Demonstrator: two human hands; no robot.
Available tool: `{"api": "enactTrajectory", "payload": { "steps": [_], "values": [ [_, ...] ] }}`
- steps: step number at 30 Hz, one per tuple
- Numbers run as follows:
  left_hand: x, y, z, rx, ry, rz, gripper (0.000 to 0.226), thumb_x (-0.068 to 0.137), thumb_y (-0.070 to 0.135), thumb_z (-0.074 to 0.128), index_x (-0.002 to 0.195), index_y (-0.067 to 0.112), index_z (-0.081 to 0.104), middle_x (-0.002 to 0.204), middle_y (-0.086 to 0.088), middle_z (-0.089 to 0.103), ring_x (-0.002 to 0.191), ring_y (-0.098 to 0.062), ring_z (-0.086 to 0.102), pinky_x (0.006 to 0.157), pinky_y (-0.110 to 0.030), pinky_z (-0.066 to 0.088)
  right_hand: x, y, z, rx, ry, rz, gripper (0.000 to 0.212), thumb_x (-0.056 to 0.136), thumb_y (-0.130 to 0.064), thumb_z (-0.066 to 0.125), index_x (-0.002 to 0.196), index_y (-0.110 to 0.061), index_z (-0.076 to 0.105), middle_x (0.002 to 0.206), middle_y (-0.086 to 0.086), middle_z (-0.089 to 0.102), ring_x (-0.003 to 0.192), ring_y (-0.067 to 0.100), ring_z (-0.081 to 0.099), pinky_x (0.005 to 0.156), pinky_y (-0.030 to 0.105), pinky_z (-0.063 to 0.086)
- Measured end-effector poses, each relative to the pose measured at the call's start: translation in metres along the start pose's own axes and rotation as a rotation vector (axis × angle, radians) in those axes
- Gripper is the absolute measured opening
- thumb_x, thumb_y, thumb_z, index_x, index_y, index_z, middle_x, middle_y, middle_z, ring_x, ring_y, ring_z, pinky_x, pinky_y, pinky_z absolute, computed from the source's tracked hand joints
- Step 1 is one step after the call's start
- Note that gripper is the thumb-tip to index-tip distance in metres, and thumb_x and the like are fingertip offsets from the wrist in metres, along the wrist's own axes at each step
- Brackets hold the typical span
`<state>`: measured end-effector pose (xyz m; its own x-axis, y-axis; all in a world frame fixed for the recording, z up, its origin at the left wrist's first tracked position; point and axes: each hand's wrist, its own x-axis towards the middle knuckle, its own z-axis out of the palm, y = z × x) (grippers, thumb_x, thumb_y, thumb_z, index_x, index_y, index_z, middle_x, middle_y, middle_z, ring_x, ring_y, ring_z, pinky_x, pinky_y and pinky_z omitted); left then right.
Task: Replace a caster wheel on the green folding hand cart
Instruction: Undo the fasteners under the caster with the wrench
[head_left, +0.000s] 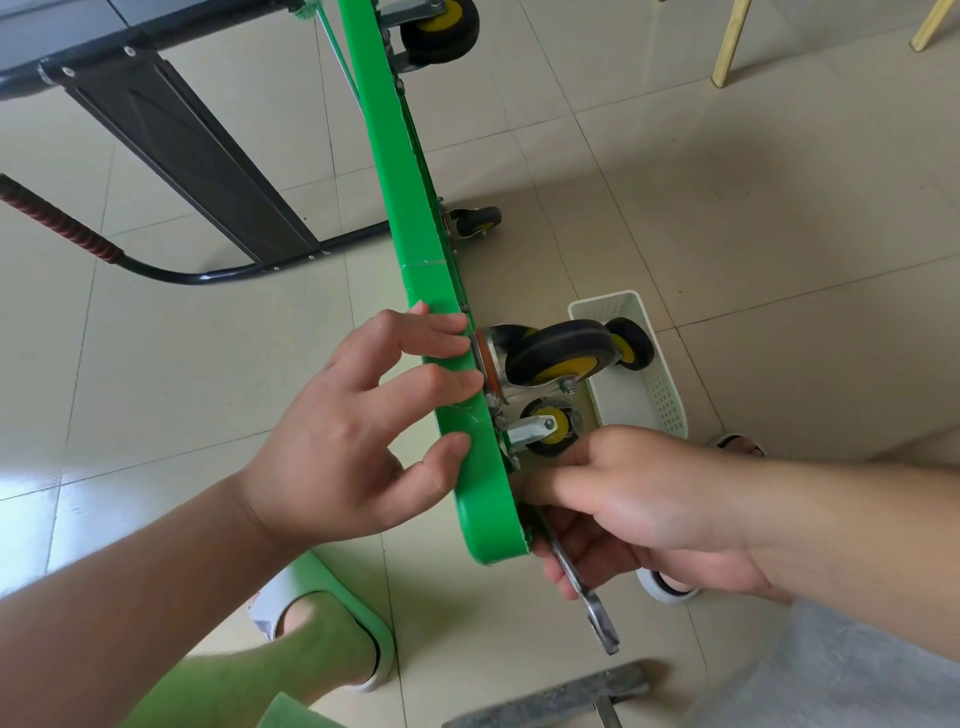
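Note:
The green cart deck (410, 197) stands on edge, running from top centre down to the middle. A black caster with a yellow hub (563, 358) sits on its near underside in a chrome bracket. My left hand (358, 431) rests on the deck's top face, with spread fingertips at its edge beside the caster plate. My right hand (639, 499) grips a steel wrench (592, 597) just under the deck's near corner. The wrench's free end sticks out toward me. Its working end is hidden behind the deck and my fingers.
A white plastic basket (644, 395) on the tile floor holds two loose casters (631, 343) (550, 426). The cart's black folded handle (171, 161) lies left, with a red grip. Two more mounted casters (441, 28) (478, 221) show farther along. Wooden chair legs (730, 41) stand top right.

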<state>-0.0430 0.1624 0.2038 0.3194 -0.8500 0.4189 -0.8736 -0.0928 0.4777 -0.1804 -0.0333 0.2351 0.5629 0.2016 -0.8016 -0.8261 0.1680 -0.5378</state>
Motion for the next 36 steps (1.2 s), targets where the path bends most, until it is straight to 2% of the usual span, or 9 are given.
{"api": "enactTrajectory", "payload": {
  "steps": [9, 16, 20, 25, 29, 32, 36],
  "values": [
    [0.001, -0.001, 0.0, -0.013, -0.004, 0.005, 0.028, 0.105, 0.035, 0.053, 0.12, 0.012, 0.061, 0.127, -0.011, 0.051, 0.134, -0.031, 0.058, 0.12, -0.049, 0.043, -0.001, -0.005, 0.002, 0.049, 0.035, 0.029, 0.023, 0.103, -0.021, 0.06, 0.091, -0.004, 0.07, 0.067, 0.011, 0.068, 0.052, 0.017, 0.063, 0.05, 0.026, 0.054],
    [0.001, -0.001, 0.002, -0.006, 0.006, 0.009, 0.027, 0.104, 0.031, 0.054, 0.12, 0.01, 0.061, 0.122, -0.021, 0.057, 0.134, -0.032, 0.058, 0.117, -0.053, 0.045, 0.007, -0.007, 0.001, 0.078, 0.044, -0.002, 0.021, 0.104, -0.02, 0.06, 0.096, -0.004, 0.071, 0.068, 0.009, 0.068, 0.051, 0.016, 0.063, 0.048, 0.025, 0.053],
    [0.001, -0.001, 0.001, -0.008, 0.003, 0.008, 0.027, 0.104, 0.031, 0.055, 0.12, 0.011, 0.061, 0.126, -0.014, 0.053, 0.135, -0.03, 0.057, 0.118, -0.051, 0.044, 0.012, -0.006, 0.004, 0.089, 0.058, -0.032, 0.023, 0.104, -0.022, 0.06, 0.093, -0.007, 0.072, 0.068, 0.007, 0.071, 0.051, 0.014, 0.065, 0.047, 0.023, 0.053],
    [0.001, 0.0, 0.001, -0.007, 0.005, 0.003, 0.025, 0.102, 0.03, 0.056, 0.119, 0.012, 0.061, 0.127, -0.011, 0.051, 0.135, -0.03, 0.057, 0.118, -0.05, 0.044, 0.018, -0.005, 0.003, 0.061, 0.048, -0.026, 0.025, 0.103, -0.025, 0.06, 0.102, -0.004, 0.075, 0.077, 0.011, 0.074, 0.06, 0.019, 0.068, 0.051, 0.025, 0.056],
    [0.001, 0.0, 0.001, -0.003, 0.005, 0.0, 0.025, 0.103, 0.031, 0.055, 0.119, 0.012, 0.061, 0.127, -0.011, 0.051, 0.135, -0.03, 0.057, 0.118, -0.051, 0.045, 0.022, -0.004, -0.003, 0.003, 0.026, 0.004, 0.026, 0.104, -0.026, 0.06, 0.098, -0.005, 0.073, 0.075, 0.011, 0.071, 0.058, 0.018, 0.067, 0.052, 0.025, 0.056],
    [0.001, 0.0, 0.001, 0.0, 0.005, 0.001, 0.025, 0.103, 0.031, 0.055, 0.119, 0.013, 0.061, 0.127, -0.011, 0.051, 0.135, -0.029, 0.057, 0.117, -0.051, 0.046, 0.028, 0.006, -0.01, -0.09, 0.026, 0.037, 0.026, 0.103, -0.029, 0.06, 0.103, -0.006, 0.071, 0.074, 0.01, 0.07, 0.06, 0.021, 0.066, 0.055, 0.028, 0.058],
    [0.001, 0.0, 0.0, -0.003, 0.002, 0.001, 0.026, 0.104, 0.032, 0.055, 0.119, 0.012, 0.061, 0.126, -0.013, 0.053, 0.136, -0.029, 0.057, 0.119, -0.049, 0.044, 0.045, 0.027, -0.026, -0.319, 0.113, -0.019, 0.027, 0.098, -0.042, 0.066, 0.1, -0.015, 0.073, 0.085, 0.008, 0.074, 0.074, 0.02, 0.07, 0.074, 0.035, 0.063]
  ]
}}
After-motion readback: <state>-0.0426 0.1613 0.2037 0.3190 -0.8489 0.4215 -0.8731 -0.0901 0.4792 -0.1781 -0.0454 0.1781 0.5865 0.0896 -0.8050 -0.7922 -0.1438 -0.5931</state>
